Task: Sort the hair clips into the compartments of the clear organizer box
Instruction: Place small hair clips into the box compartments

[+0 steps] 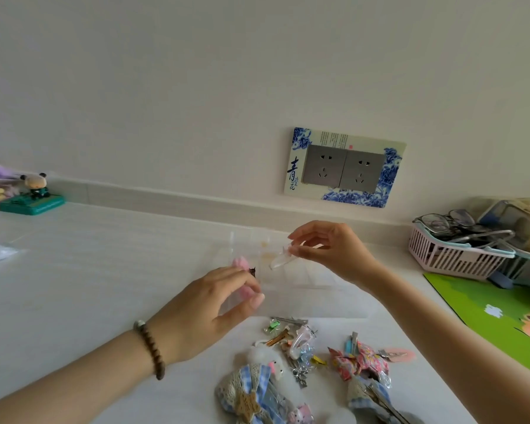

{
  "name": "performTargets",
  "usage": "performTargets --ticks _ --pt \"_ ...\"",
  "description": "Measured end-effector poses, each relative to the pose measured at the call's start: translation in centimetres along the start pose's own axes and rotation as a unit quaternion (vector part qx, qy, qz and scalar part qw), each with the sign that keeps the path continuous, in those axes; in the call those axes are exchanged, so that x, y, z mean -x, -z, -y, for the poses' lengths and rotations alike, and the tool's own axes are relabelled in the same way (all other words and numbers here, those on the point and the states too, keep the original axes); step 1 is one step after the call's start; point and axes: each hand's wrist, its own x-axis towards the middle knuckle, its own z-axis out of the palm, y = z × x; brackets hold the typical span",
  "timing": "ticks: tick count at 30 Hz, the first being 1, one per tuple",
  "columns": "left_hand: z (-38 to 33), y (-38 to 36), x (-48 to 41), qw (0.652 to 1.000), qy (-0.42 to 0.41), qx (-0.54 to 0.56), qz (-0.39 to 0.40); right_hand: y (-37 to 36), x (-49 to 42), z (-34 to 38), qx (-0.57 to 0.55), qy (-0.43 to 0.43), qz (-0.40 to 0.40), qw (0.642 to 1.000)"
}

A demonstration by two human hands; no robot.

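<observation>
The clear organizer box lies on the white table, its compartments hard to tell apart. My right hand hovers over the box and pinches a clear hair clip that tilts down to the left. My left hand rests at the box's left end, its fingers closed on a pink hair clip with a dark tip. A pile of several hair clips lies in front of the box, among them fabric bows, metal clips and a plush one.
A pink basket with glasses stands at the right, beside a green mat. A green toy stand with figures sits at the far left. A wall socket plate is behind the box.
</observation>
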Motion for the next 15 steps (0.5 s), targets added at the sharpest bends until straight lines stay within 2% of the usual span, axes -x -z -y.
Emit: performTargets --ticks 6,11,15 --pt "1.0 0.4 0.0 0.998 0.025 0.052 0.005 -1.6 -1.3 0.2 0.089 0.048 0.12 0.988" --pt "2.5 0.1 -1.6 0.994 0.043 0.094 -0.026 -1.7 -1.9 -0.5 0.069 0.046 0.121 0.989" --pt "3.2 -0.6 -2.2 0.996 0.029 0.061 -0.052 -1.1 -0.8 -0.1 0.066 0.041 0.065 0.995"
